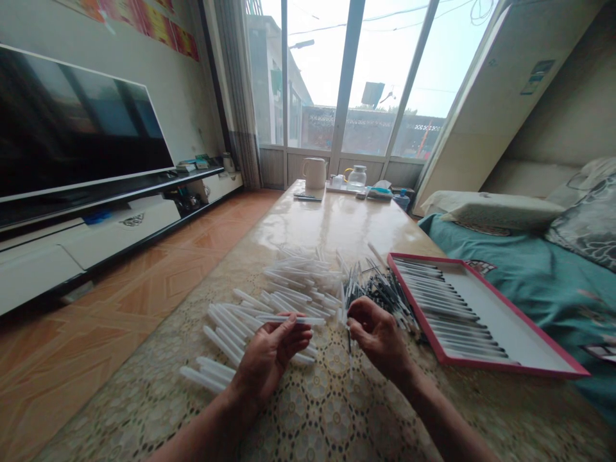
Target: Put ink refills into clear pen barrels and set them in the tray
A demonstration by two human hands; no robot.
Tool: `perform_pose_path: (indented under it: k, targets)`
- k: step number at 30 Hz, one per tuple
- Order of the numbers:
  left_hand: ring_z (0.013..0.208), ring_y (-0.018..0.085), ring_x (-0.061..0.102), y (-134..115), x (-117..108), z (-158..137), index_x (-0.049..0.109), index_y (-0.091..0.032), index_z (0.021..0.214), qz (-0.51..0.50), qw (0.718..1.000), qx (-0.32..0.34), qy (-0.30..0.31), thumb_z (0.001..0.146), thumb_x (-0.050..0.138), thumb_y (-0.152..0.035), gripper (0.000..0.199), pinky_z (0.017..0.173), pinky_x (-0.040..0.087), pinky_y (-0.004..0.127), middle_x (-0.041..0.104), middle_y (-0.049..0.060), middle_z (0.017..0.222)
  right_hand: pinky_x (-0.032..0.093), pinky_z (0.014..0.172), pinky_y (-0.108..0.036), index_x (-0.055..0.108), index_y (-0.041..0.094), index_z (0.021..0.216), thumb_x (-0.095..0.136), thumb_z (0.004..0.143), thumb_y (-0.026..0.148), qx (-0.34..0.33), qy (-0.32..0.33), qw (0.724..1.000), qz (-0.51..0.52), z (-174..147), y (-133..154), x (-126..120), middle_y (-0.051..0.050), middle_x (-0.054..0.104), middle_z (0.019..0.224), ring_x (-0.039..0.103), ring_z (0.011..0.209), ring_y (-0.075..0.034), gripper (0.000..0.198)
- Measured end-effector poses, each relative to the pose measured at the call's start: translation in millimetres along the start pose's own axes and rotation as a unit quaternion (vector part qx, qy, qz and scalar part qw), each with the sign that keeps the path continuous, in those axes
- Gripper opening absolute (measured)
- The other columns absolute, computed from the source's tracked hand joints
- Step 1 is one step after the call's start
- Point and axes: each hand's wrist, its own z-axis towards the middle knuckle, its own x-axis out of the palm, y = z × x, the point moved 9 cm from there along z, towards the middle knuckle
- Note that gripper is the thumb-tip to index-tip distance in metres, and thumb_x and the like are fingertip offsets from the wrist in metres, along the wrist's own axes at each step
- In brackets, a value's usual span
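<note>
My left hand (269, 353) is closed around a translucent white pen barrel (314, 321), held level with its free end toward the right. Facing it, my right hand (378, 337) pinches a thin pen refill (350, 353), which hangs roughly upright below the fingers. Loose white pen barrels (226, 324) lie under and beyond my left hand. Behind my right hand is a heap of dark-tipped refills (380, 289). A shallow box (543, 350) with a pink-red rim, at the right, holds a row of pens (452, 308) with dark ends.
The patterned table (308, 417) stretches toward the window. At its far end stand a beige jug (315, 173), a glass pot (357, 176) and a tissue pack (380, 190). A teal-covered sofa (520, 269) borders the right; a television (77, 128) stands left.
</note>
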Motion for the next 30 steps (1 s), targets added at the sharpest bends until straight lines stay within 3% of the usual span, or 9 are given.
perform_pose_path:
  k: [4, 8, 30]
  targets:
    - [0.065, 0.015, 0.069, -1.6, 1.3, -1.4, 0.067, -0.011, 0.082, 0.016, 1.0, 0.01, 0.001, 0.075, 0.068, -0.019, 0.011, 0.064, 0.055, 0.023, 0.073, 0.007, 0.072, 0.048, 0.063, -0.024, 0.058, 0.018, 0.085, 0.056, 0.082, 0.026, -0.001, 0.033, 0.991, 0.129, -4.4, 7.5, 21.9, -0.002, 0.063, 0.078, 0.06, 0.07, -0.014, 0.01]
    - [0.066, 0.015, 0.069, -1.4, 2.7, -2.6, 0.067, -0.011, 0.082, 0.014, 1.0, 0.006, -0.001, 0.075, 0.068, -0.017, 0.01, 0.065, 0.056, 0.023, 0.073, 0.008, 0.073, 0.05, 0.059, -0.023, 0.056, 0.018, 0.084, 0.06, 0.08, 0.031, 0.023, 0.043, 0.977, 0.206, -5.6, 2.5, 30.4, 0.0, 0.06, 0.073, 0.059, 0.064, -0.012, 0.014]
    - [0.067, 0.015, 0.069, 3.1, 5.1, -0.3, 0.068, -0.011, 0.084, 0.023, 0.999, 0.008, 0.025, 0.074, 0.069, -0.02, 0.013, 0.067, 0.056, 0.023, 0.073, 0.007, 0.073, 0.05, 0.055, -0.023, 0.057, 0.018, 0.082, 0.063, 0.079, 0.033, 0.035, 0.034, 0.967, 0.249, -6.5, 0.8, 34.4, 0.002, 0.058, 0.068, 0.058, 0.057, -0.01, 0.016]
